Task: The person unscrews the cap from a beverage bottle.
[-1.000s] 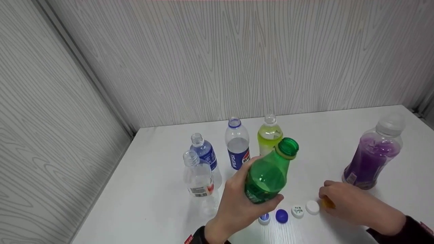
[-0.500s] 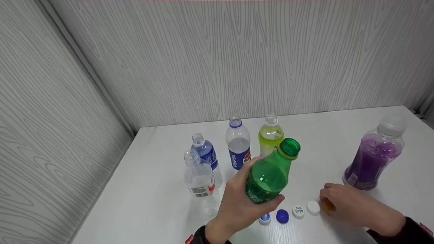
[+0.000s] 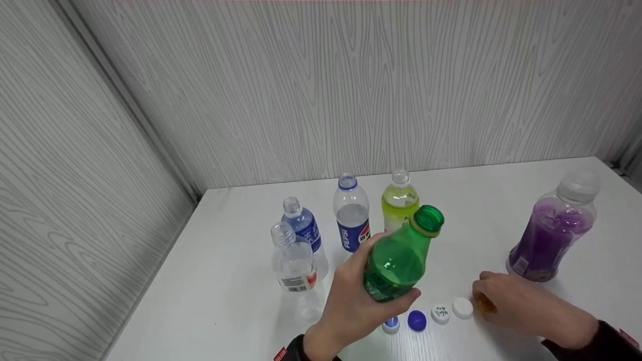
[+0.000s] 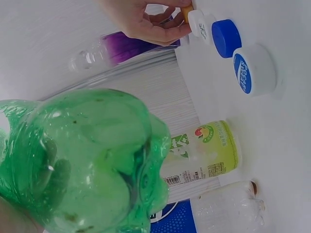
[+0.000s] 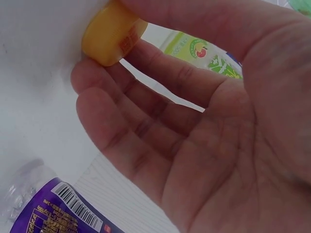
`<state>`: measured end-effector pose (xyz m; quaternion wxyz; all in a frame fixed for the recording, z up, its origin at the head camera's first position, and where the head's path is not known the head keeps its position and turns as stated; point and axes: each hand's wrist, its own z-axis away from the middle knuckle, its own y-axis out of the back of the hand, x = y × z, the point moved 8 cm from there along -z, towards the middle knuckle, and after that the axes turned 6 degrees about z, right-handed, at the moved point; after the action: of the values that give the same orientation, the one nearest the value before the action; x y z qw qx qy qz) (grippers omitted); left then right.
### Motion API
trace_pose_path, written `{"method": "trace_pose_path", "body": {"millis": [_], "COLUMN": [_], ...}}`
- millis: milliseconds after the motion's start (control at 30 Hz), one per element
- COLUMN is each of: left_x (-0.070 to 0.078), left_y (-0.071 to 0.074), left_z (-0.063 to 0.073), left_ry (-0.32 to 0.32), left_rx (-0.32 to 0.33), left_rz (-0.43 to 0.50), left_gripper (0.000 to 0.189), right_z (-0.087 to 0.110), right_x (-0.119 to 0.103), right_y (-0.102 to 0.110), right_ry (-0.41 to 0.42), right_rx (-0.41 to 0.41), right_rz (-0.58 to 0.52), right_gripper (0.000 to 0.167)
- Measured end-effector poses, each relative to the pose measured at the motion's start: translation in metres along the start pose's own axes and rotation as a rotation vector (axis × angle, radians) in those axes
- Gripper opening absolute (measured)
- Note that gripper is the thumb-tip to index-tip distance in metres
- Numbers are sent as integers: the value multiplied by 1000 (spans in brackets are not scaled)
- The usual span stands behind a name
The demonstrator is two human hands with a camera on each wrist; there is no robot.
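A green plastic bottle (image 3: 396,263), its neck uncapped, is held tilted to the right above the table by my left hand (image 3: 351,296). The thumb and fingers wrap round its body. In the left wrist view the bottle's lobed base (image 4: 107,165) fills the lower left. My right hand (image 3: 516,306) rests low at the table on the right, pinching a yellow bottle cap (image 5: 114,34) between thumb and fingertips. Just left of that hand, a row of caps lies on the table: a white cap (image 3: 462,307), a printed white cap (image 3: 441,313), a blue cap (image 3: 417,320) and a blue-and-white cap (image 3: 391,325).
Uncapped bottles stand behind and left of the green one: a clear bottle (image 3: 293,265), a blue-labelled bottle (image 3: 306,228), a Pepsi bottle (image 3: 352,215) and a yellow-green bottle (image 3: 399,200). A purple bottle (image 3: 549,235) with a clear top stands at right. A wall (image 3: 376,90) bounds the table's back.
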<state>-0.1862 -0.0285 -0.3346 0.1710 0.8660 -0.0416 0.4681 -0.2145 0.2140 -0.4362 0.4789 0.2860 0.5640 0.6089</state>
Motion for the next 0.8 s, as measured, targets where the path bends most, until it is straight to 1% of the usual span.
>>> {"method": "trace_pose_path", "body": {"millis": [33,167,233,300,400,467,633,800], "left_x": [0,-2,-3,-4,-5,-7,-12,-18], "left_y": [0,-1,-2,-3,-5,-6,-11,-15], "left_z": [0,0,0,0,0,1,2,4], "left_ry": [2,22,29,32,34,40,73,112], "left_rx": [0,-2,-4,-8,-16,-24,-48,-75], "left_rz": [0,-3,-6,-11,-21,-26,-50,-61], "left_gripper": [75,76,76,76,76,76,76,76], "right_z": [0,3,5,8,13,17,29,42], "right_x": [0,-2,-2,-1,-2,-6,-21,-33], "right_y": [0,6,11,18,32,43,69,88], "right_ry": [-1,35,32,8,-31,-38,-34,-9], "right_rx": [-2,40,60,75,125,182,378,560], "right_rz": [-1,35,57,67,57,45,33,0], "right_gripper": [14,16,19,25,34,38,40,41]}}
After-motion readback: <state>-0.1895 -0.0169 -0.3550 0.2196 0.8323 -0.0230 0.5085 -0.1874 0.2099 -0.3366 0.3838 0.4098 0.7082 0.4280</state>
